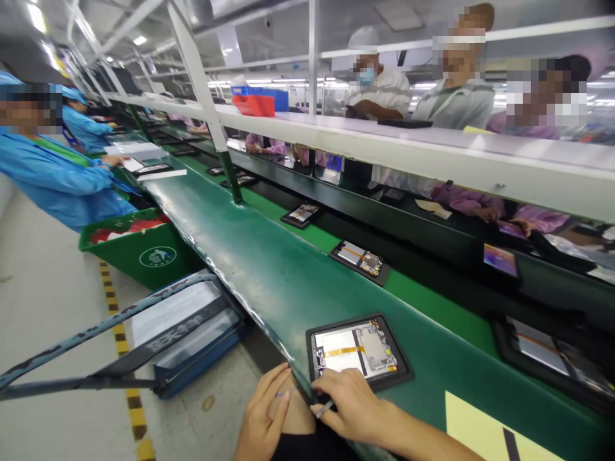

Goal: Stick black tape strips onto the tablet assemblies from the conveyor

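An open tablet (358, 349) in a black frame lies back-up on the green table (269, 269) just in front of me, showing a white panel, an orange flex strip and a circuit board. My right hand (353, 406) rests on the tablet's near edge, its fingers closed on a thin grey tool. My left hand (264, 416) sits just left of it at the table's edge, fingers together and curled. A small grey piece that I cannot make out shows at its fingertips.
More opened tablets (360, 261) (302, 214) lie further along the belt. A yellow sheet (480, 429) lies at my right. A green bin (144, 253) and a blue cart (187, 333) stand on the floor at left. A person in blue (57, 179) works at far left; other people (456, 96) stand behind the white shelf (384, 144).
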The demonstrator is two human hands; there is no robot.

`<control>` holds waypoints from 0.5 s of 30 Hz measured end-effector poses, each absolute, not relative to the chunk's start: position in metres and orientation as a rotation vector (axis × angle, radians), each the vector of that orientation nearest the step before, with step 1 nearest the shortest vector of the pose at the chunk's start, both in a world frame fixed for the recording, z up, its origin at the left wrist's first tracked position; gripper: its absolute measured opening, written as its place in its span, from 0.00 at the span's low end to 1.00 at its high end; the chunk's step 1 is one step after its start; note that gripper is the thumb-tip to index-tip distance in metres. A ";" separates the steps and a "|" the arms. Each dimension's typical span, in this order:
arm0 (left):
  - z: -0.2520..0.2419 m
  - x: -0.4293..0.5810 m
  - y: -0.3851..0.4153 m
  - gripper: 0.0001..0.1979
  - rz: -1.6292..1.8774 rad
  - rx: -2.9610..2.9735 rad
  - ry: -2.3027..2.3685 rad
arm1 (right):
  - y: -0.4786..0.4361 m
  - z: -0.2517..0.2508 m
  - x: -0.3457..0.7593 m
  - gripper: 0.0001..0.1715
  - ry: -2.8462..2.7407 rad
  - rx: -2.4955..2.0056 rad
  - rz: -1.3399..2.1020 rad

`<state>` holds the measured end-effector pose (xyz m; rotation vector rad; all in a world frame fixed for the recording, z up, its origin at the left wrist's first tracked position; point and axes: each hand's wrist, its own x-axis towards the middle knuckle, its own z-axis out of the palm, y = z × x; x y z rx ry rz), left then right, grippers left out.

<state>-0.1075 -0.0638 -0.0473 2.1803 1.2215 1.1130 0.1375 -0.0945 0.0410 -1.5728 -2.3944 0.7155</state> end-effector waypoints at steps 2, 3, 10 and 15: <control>-0.045 -0.108 -0.064 0.17 1.116 2.153 1.243 | -0.097 0.041 0.145 0.15 -2.454 -1.531 0.681; -0.044 -0.107 -0.064 0.17 1.123 2.144 1.254 | -0.097 0.041 0.151 0.14 -2.471 -1.528 0.654; -0.033 -0.079 -0.055 0.13 1.152 2.117 1.328 | -0.082 0.039 0.184 0.16 -2.555 -1.581 0.335; -0.025 -0.045 -0.045 0.11 1.106 2.157 1.346 | -0.067 0.038 0.181 0.28 -2.716 -1.590 0.249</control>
